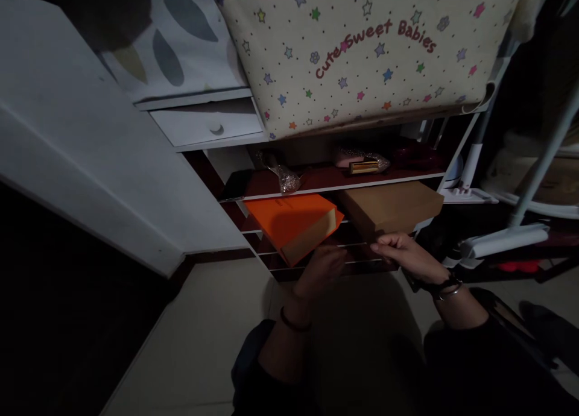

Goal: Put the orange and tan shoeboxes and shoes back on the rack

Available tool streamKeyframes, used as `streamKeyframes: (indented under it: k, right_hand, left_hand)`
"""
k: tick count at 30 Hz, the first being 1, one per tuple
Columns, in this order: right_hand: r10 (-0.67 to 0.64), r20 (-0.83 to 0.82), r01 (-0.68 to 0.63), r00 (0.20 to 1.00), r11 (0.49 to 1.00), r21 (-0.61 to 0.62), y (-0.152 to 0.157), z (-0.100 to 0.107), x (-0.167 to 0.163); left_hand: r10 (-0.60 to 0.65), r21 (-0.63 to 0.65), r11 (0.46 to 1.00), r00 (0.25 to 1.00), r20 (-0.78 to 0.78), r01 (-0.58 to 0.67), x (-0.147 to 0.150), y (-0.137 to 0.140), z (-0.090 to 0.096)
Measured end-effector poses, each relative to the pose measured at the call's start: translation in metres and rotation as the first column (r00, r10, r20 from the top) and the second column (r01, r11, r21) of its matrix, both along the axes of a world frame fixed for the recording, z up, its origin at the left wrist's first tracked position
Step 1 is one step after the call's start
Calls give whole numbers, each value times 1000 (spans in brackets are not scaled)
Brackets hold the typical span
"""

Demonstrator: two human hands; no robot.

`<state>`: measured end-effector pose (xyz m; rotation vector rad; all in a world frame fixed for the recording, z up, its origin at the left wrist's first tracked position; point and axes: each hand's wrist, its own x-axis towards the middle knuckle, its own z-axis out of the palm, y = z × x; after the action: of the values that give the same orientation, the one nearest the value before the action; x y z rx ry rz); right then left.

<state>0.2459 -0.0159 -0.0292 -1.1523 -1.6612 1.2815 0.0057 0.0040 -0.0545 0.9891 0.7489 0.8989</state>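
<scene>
My left hand [320,270] is in dim light just in front of an orange box [294,220], its fingers curled and closed. Whether anything is between them is hidden by the dark. My right hand [402,253], with bands at the wrist, has thumb and fingers pinched together at the near lower corner of a brown cardboard box [393,205]. What the pinch holds, if anything, is too small to make out. Both boxes stick out, tilted, from a lower level of the shoe rack [344,187]. A tan panel shows on the orange box's near side.
Above the boxes, glittery shoes [289,179] sit on a shelf. A cream cloth [371,72] with stars hangs over the top, beside a white drawer [212,125]. White wall [136,163] stands left. A white-headed mop [506,240] leans at right, above the pale floor [217,325].
</scene>
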Motion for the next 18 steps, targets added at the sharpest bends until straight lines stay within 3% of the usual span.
streamKeyframes:
  k: [5, 7, 9, 11, 15, 18]
  right_hand:
    - [-183, 29, 175, 983, 967, 183, 12, 34, 17]
    - [-335, 32, 306, 942, 893, 331, 32, 54, 29]
    - [-479, 21, 412, 877, 775, 479, 62, 73, 41]
    - [-575, 46, 461, 817, 699, 546, 95, 87, 50]
    - [-703, 160, 517, 693, 639, 569, 145, 95, 52]
    - [-702, 204, 467, 682, 633, 618, 159, 85, 44]
  left_hand:
    - [103, -35, 994, 993, -60, -106, -11, 2, -17]
    - [130, -32, 991, 991, -35, -131, -15, 3, -22]
    - [154, -21, 988, 988, -6, -154, -16, 3, -26]
    - [154, 3, 988, 988, -9, -154, -16, 4, -28]
    - [45, 124, 992, 992, -114, -30, -16, 6, -29]
    - [4, 189, 981, 983, -185, 32, -19, 7, -28]
